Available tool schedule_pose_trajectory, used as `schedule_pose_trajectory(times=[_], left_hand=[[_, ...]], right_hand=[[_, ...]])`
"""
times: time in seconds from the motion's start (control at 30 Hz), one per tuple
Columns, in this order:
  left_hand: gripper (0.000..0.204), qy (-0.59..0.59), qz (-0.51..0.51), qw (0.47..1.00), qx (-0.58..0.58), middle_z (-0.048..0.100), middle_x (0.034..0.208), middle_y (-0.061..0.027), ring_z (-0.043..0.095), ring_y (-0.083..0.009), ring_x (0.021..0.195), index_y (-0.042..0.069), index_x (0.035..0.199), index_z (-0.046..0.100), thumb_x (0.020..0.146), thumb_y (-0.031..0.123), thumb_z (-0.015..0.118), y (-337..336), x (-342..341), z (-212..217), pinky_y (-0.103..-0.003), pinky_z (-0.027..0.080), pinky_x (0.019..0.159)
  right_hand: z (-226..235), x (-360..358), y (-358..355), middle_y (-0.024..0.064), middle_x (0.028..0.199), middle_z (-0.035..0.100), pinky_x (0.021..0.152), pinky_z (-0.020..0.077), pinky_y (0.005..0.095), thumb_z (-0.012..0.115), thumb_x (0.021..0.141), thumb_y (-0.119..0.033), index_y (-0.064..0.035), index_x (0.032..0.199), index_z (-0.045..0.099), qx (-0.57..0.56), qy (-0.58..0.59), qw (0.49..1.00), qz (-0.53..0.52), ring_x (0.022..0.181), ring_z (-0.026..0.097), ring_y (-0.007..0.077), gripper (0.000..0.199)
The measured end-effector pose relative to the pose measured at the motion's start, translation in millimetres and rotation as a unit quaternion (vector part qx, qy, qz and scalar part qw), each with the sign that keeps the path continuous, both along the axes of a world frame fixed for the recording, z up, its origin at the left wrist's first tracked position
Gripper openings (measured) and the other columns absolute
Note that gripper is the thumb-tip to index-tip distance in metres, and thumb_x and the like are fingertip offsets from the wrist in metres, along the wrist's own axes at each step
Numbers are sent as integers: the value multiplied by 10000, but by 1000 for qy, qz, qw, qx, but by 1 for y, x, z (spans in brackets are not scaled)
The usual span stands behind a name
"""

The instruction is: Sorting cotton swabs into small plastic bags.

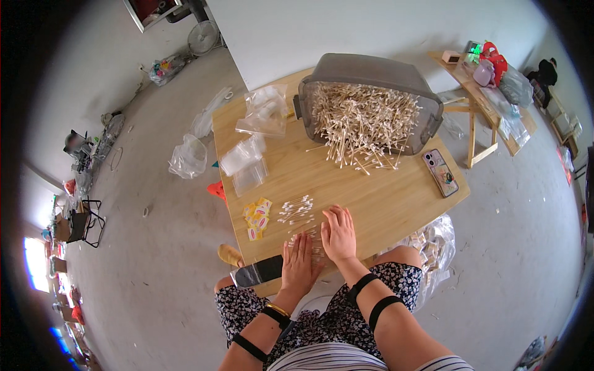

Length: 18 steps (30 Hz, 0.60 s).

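Note:
My left hand (300, 266) lies flat near the table's front edge, fingers stretched out over some loose cotton swabs. My right hand (338, 236) rests palm down just to its right, with its fingers extended and nothing visibly held. Swabs show between the two hands, partly covered by them. Beyond the left fingertips a small group of cotton swabs (296, 210) is spread roughly side by side. Left of that group lie several yellow and white paper cards (257, 216). A dark flat rectangular thing (260, 272) sits by my left wrist at the table edge.
At the back of the wooden table (365, 195), a grey plastic bin (371, 68) lies tipped, spilling many swabs (365, 117). Clear plastic bags (247, 164) lie to the left, a phone (440, 173) to the right. A filled bag (436, 247) stands below the right edge.

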<state>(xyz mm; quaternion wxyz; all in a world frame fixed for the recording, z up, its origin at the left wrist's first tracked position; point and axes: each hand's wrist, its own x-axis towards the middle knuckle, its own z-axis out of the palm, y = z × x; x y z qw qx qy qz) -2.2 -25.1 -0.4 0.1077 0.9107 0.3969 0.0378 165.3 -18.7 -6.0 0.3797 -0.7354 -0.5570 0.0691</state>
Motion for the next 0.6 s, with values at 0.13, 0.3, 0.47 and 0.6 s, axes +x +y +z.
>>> schedule_pose_trajectory(times=[0.13,0.3,0.47,0.6], left_hand=[[881,6,2,1000,31,266,1602,-211,211,-331,1509,-51,1533,233,945,535,527,2,2,-1,-541,104,1224],[888,-27,14,999,32,251,1605,-220,198,-339,1513,-63,1529,232,938,524,541,11,7,-2,-539,104,1226],[970,-39,-52,998,-12,246,1608,-219,184,-339,1519,-70,1524,236,862,508,647,13,6,10,-538,99,1230],[1016,-52,-45,997,-24,250,1610,-207,186,-327,1522,-59,1531,230,819,492,701,29,-9,7,-540,97,1231]], right_hand=[[0,0,0,154,1268,558,1197,277,468,532,928,-184,-41,1235,554,0,-5,1000,-2,1314,461,317,339],[1,-1,1,157,1263,560,1193,284,468,536,929,-179,-42,1235,554,9,-1,1000,2,1303,469,322,335],[-3,4,-1,168,1248,567,1184,296,473,525,939,-170,-31,1217,565,16,-5,1000,-4,1286,484,330,314],[-2,0,2,173,1241,569,1179,302,476,524,939,-170,-27,1206,574,28,-9,1000,0,1283,488,335,307]])
